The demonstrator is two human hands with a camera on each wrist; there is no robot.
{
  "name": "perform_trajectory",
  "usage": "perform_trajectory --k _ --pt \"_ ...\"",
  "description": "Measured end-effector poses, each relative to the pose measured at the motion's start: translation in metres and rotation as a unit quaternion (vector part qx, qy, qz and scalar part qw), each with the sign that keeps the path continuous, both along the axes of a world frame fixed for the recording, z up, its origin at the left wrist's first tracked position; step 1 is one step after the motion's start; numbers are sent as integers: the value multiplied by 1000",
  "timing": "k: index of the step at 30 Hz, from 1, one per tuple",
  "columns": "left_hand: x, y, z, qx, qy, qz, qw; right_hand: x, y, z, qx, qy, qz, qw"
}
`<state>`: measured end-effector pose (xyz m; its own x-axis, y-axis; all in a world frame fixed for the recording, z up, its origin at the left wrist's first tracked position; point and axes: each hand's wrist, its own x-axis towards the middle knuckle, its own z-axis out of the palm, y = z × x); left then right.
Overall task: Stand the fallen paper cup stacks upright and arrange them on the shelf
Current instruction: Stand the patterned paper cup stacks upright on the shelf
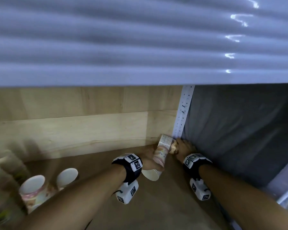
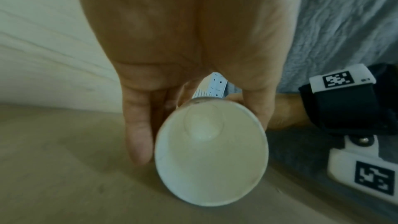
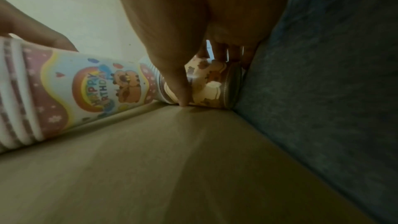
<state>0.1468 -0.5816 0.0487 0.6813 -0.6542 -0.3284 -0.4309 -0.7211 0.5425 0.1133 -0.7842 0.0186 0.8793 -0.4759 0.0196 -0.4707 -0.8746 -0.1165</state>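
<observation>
Birthday cup stack (image 1: 159,156) lying in left grip (image 1: 147,159), bear cup stack (image 1: 172,147) in right grip (image 1: 184,146), grey cloth (image 1: 239,130) alongside

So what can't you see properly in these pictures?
- Left hand: head view, its fingers hide behind the pink cup stack.
- Brown cup stack: right wrist view, the right hand covers much of it.
- Cups at far left: head view, blurred and cut off by the edge.
</observation>
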Motion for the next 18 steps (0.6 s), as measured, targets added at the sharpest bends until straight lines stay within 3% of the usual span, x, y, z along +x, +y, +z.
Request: perform_trajectory --k 6,10,18 --pt "3 -1 -6 14 49 20 998 -3 0 -6 -6 -5 10 1000" --pt "-1 1 -5 11 2 22 1000 -6 5 -7 9 -12 -4 1000" --pt "0 28 8 -34 -4 2 999 -13 19 18 68 -48 -15 996"
